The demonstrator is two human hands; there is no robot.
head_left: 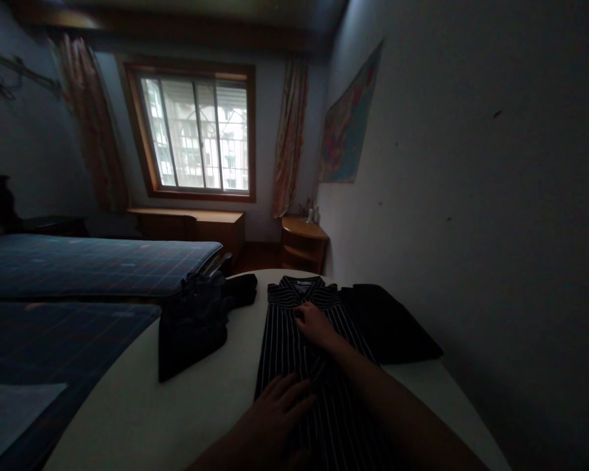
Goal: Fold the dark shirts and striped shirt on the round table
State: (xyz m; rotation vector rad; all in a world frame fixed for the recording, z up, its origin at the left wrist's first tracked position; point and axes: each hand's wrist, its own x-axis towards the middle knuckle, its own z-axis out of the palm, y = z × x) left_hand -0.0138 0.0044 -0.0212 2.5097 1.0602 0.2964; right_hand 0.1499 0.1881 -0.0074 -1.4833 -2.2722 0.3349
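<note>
A black shirt with thin white stripes (287,347) lies lengthwise on the round pale table (127,418), its collar at the far end. My left hand (279,409) rests on the near left part of the shirt, fingers spread and holding nothing. Farther up, my right hand (315,325) touches the shirt front just below the collar. Its fingers are slightly bent, and I see no cloth gripped in them. My right forearm crosses over the shirt's right side and hides part of it.
A dark folded garment (390,324) lies right of the shirt, near the white wall (471,216). Left of it sits a crumpled dark garment (196,327). A bed with a blue checked mattress (93,261) stands at the left. Behind are a wooden desk (216,226) and corner shelf (304,229).
</note>
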